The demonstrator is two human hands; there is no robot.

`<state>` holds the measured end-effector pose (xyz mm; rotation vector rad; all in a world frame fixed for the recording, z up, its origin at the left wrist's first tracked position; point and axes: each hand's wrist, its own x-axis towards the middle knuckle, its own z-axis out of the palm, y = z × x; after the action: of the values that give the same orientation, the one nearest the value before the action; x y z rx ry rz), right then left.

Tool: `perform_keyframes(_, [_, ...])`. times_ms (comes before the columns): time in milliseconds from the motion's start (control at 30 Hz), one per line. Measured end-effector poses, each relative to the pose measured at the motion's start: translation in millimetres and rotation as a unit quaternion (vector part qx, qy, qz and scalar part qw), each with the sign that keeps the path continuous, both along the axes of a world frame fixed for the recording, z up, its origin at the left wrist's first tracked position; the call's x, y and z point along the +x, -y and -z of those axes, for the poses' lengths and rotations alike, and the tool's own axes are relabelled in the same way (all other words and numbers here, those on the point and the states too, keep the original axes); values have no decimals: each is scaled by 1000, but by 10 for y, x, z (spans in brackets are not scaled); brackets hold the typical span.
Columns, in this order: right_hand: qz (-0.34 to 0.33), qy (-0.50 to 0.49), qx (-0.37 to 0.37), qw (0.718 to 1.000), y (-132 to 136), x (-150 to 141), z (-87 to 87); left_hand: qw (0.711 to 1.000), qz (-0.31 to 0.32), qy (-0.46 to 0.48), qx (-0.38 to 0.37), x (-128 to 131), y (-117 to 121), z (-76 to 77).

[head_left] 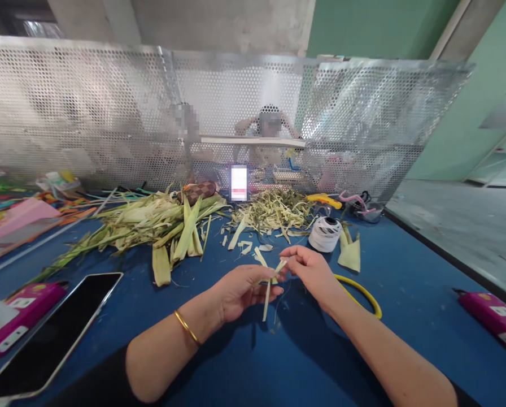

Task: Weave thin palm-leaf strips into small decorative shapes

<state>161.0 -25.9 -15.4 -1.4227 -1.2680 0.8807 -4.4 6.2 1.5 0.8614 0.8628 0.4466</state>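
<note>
Both my hands meet over the blue table [278, 362], working a thin pale leaf strip [268, 298]. My left hand [240, 291], with a gold bangle on the wrist, is closed round the strip, whose lower end hangs down. My right hand [310, 271] pinches the strip's upper end at the fingertips. A yellow loop [365, 295] lies just right of my right wrist. A pile of long green and pale leaves [151, 226] lies beyond my left hand.
A heap of shredded leaf scraps [274, 210] and a white thread spool [325, 233] sit ahead. A dark phone [53, 333] and pink packets [16, 316] lie left, another pink packet [496, 316] right. A perforated metal screen [109, 113] closes the far edge, people behind it.
</note>
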Motion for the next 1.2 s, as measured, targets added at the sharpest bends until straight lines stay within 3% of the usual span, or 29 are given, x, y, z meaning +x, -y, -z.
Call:
perform_keyframes(300, [-22,-32,-9,999,4,-11,18,1000,16,15,13,-18,6,4])
perform_keyframes(433, [-57,-105,-37,992,1,-4,27,999,-25,17,44,-4,1,14])
perform_keyframes(533, [-72,-98,-74,990,16,-14,21,995,-67,7,80,0,-23,27])
perform_keyframes(667, [-66,-6,-78,995,34,-14,2,989,-87,-12,115,-5,-44,38])
perform_keyframes(833, [-57,187,-3,981,65,24,-54,981,-110,-34,154,0,-48,42])
perform_keyframes(1033, [-83,344,126,927,172,15,-156,962,-115,-96,229,12,-70,46])
perform_keyframes(1200, [-114,436,206,868,214,14,-198,937,-36,-170,304,-7,-47,49])
